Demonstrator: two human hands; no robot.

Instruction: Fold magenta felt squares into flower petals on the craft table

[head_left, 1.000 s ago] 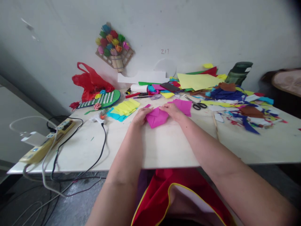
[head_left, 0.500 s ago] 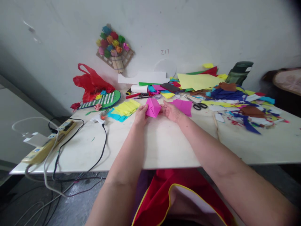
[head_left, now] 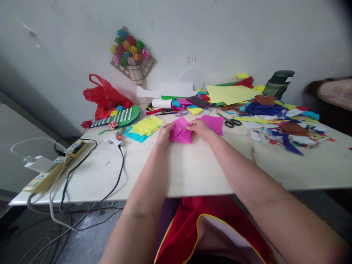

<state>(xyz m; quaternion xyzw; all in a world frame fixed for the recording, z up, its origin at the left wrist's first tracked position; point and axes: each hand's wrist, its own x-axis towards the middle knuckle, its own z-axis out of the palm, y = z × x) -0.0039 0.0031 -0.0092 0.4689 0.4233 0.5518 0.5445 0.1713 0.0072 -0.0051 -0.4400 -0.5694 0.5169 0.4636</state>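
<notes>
- The folded magenta paper (head_left: pixel 181 135) is held between the 2 hands, above or on the near-middle part of the white table (head_left: pixel 198 172); whether it is rested on the tabletop cannot be told.
- Its left edge is gripped by the left hand (head_left: pixel 164 135), with the fingers closed on it.
- Its right side is pinched by the right hand (head_left: pixel 200 129), with the thumb and fingers brought narrowly together at the edge.
- Crease lines and overlapping flaps are shown on the paper's upper face.
- Flat magenta sheets (head_left: pixel 216 124) are laid just beyond the right hand, partly covered by it.
- Black-handled scissors (head_left: pixel 233 123) are placed just right of those sheets.
- To the left of the left hand, yellow sheets (head_left: pixel 147 125) are stacked partly over blue sheets (head_left: pixel 135 136).
- A glue gun (head_left: pixel 114 138) is set farther left, with a black cord attached.
- Behind it, a green board (head_left: pixel 127 116) is seen in front of a red plastic bag (head_left: pixel 106 97).
- At the right, paper scraps (head_left: pixel 295 129) are strewn across the table, and a dark green bottle (head_left: pixel 278 83) is stood behind them.
- At the far left, a white adapter (head_left: pixel 40 164) is plugged into a power strip (head_left: pixel 55 170).
- Paper flowers (head_left: pixel 128 47) are displayed against the wall, where "217" is written.
</notes>
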